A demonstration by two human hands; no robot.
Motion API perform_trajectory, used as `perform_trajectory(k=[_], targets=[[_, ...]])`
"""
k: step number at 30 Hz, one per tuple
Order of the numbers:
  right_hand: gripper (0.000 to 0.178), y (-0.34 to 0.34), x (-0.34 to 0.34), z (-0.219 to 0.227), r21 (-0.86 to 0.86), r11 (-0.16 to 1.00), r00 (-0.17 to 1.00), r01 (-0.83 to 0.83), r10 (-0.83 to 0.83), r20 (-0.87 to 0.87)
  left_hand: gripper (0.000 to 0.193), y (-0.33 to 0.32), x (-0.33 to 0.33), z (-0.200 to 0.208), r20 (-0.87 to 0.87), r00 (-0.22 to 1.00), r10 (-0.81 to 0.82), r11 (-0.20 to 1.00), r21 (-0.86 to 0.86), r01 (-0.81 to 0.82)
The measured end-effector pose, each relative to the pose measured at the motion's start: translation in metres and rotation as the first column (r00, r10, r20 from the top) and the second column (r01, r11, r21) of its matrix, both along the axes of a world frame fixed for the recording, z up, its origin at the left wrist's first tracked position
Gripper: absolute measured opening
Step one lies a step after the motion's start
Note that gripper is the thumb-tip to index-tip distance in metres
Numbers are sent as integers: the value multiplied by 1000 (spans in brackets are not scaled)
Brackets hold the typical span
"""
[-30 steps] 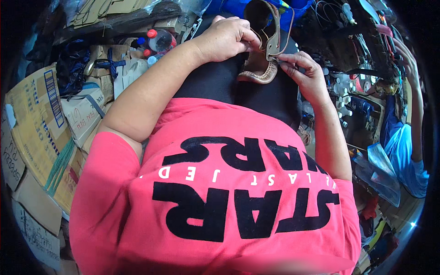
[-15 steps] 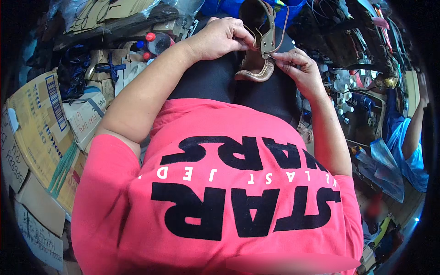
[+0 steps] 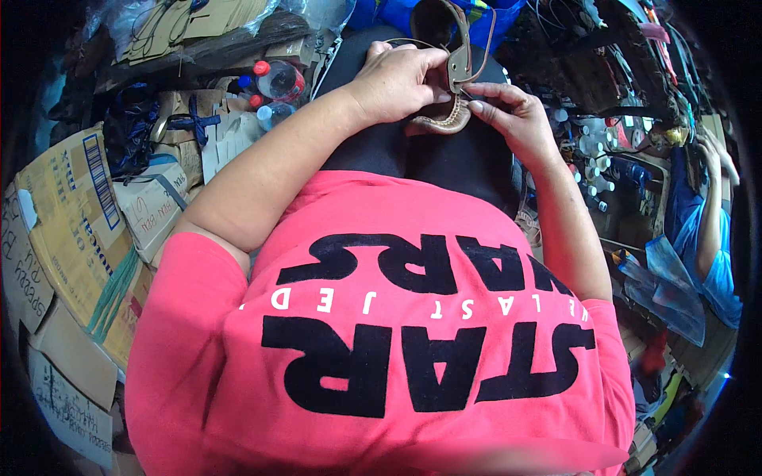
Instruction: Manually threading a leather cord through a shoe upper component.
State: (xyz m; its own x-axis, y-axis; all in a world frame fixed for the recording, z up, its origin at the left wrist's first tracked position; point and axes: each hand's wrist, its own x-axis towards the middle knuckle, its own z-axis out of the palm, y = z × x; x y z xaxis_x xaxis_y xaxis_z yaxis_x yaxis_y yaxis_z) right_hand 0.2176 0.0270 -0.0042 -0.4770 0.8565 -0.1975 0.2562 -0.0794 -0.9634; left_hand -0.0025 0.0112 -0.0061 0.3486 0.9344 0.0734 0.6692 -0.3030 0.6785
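A brown leather shoe (image 3: 439, 125) rests over my dark-clad thighs, its stitched toe towards me and its opening away. My left hand (image 3: 399, 83) is closed around the shoe's left side, with the thumb and fingers partly inside and behind it. At the right edge, beside the raised toe seam, my right hand (image 3: 517, 119) pinches thumb and forefinger together. Whatever lies between those fingertips is too thin and small to make out. A brown lace (image 3: 490, 47) loops up from the eyelet flap, and another thin strand arcs over my left fingers.
Plastic bottles (image 3: 279, 82) stand to my left, near cardboard boxes (image 3: 75, 214) and green cord (image 3: 113, 295). Blue plastic (image 3: 365, 12) lies beyond the shoe. On the right are several white-capped bottles (image 3: 591, 147), a clear plastic sheet (image 3: 667, 278) and another person's arm (image 3: 710, 214).
My left hand has shifted right and down, further over the shoe. My right hand has moved slightly up and left, still pinching by the seam. The other person's hands have come more into view.
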Motion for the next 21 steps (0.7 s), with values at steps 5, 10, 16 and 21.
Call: perform_trajectory(k=[5,10,16,21], targets=[[16,11,-7,7,-4,1000,1000,-25,26,8,24,6,8,-3,64,998,-12,999,-42,14],[16,11,-13,6,145,983,968,-116,79,237,14,5,0,2,-1,996,-89,994,60,89],[12,17,14,12,14,994,977,-106,101,189,15,-15,-22,10,-83,992,-96,979,172,109],[8,4,-22,45,571,616,778,-542,113,618,10,-16,-5,4,-157,986,-58,998,-10,57]])
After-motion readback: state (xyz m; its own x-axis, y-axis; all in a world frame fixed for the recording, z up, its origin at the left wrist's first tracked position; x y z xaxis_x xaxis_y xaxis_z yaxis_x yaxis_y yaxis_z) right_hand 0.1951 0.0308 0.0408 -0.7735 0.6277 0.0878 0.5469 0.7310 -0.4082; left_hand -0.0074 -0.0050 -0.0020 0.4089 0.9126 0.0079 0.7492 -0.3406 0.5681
